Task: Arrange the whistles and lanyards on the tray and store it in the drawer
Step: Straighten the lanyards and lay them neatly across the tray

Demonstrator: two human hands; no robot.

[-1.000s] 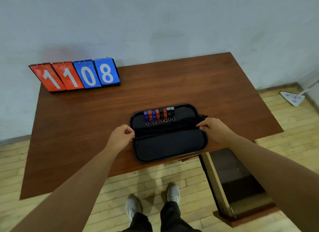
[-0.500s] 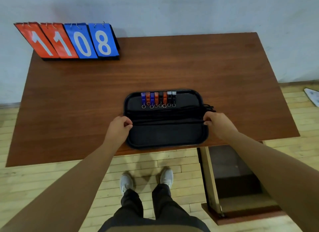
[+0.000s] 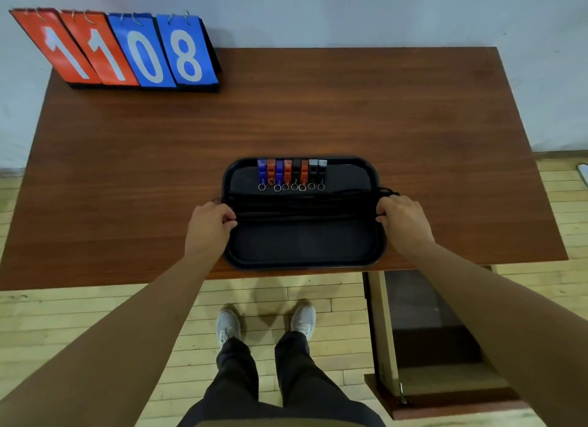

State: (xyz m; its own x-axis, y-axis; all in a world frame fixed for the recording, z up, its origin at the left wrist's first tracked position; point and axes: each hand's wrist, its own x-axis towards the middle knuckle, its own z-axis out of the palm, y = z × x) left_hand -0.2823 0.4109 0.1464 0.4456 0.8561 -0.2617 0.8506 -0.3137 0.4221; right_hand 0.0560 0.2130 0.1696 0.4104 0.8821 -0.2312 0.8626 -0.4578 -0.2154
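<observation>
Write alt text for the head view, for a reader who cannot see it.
The left hand and right hand hold black lanyards stretched across the middle of a black tray at the table's near edge. Eight whistles, blue, orange and black, line the tray's far side; a scoreboard reading 1108 stands at the far left corner.

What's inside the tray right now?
A row of blue, orange and black whistles lines the far side of the tray; black lanyards stretch across its middle. The left hand and right hand grip and cover their ends; their number cannot be told.
</observation>
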